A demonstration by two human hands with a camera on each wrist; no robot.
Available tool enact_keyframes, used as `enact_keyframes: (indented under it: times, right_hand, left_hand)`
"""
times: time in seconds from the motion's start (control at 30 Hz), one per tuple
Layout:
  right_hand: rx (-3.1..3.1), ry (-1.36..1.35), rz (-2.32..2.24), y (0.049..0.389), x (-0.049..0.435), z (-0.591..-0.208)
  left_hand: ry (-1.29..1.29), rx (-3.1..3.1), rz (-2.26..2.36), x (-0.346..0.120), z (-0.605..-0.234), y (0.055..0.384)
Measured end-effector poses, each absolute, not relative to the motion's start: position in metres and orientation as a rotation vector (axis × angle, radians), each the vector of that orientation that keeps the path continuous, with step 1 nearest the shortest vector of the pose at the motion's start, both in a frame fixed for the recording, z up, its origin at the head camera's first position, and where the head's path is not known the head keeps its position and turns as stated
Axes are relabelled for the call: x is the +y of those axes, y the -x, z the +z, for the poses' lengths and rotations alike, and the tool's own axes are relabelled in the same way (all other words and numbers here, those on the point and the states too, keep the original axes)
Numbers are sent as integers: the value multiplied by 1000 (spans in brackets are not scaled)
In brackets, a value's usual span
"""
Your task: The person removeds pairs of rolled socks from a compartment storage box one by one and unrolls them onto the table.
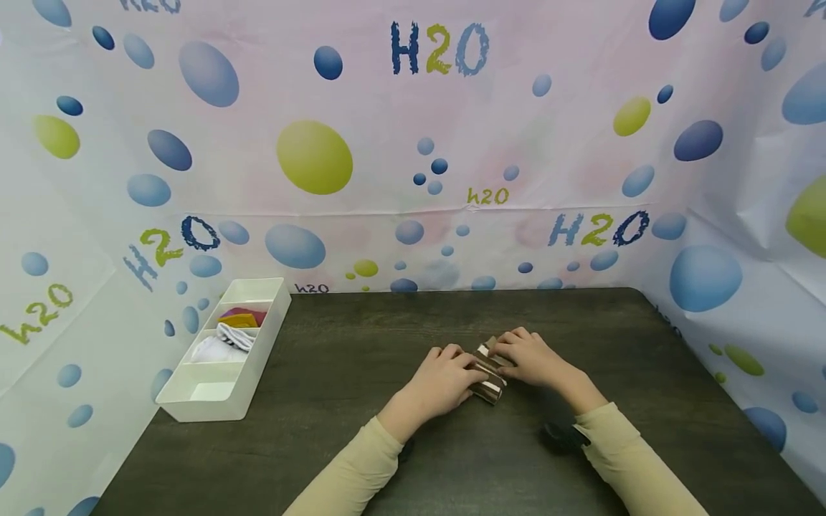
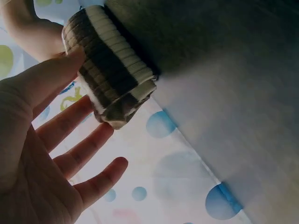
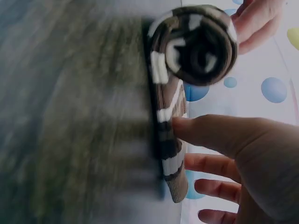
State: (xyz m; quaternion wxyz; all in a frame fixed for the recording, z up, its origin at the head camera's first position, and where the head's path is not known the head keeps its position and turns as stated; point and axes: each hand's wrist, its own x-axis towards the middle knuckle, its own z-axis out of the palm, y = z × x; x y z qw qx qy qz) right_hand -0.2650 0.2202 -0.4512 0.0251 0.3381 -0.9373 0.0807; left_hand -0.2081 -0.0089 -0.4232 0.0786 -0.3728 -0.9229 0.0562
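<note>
On the dark table a brown, black and cream striped sock (image 1: 488, 390) lies partly rolled up. The right wrist view looks into the spiral end of the roll, with the flat remainder of the sock (image 3: 172, 164) stretching away along the tabletop. My left hand (image 1: 439, 380) holds the rolled part, thumb on one side and fingers around it; its ribbed knit (image 2: 112, 56) fills the upper left wrist view. My right hand (image 1: 532, 358) rests its thumb and fingertips on the flat part, the other fingers loosely extended.
A white divided box (image 1: 267, 369) stands at the left of the table. Its middle compartments hold folded red and yellow fabric (image 1: 241, 319) and white fabric with dark stripes (image 1: 219, 350). A bubble-printed backdrop (image 1: 387, 143) rises behind and at both sides.
</note>
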Motion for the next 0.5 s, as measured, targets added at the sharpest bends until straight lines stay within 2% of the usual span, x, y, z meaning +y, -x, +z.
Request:
enact_keyframes:
  times: [0.5]
  right_hand:
    - [-2901,-948,214,233,246,-451]
  left_hand:
    - [1049,-2739,108,-9,-425,208]
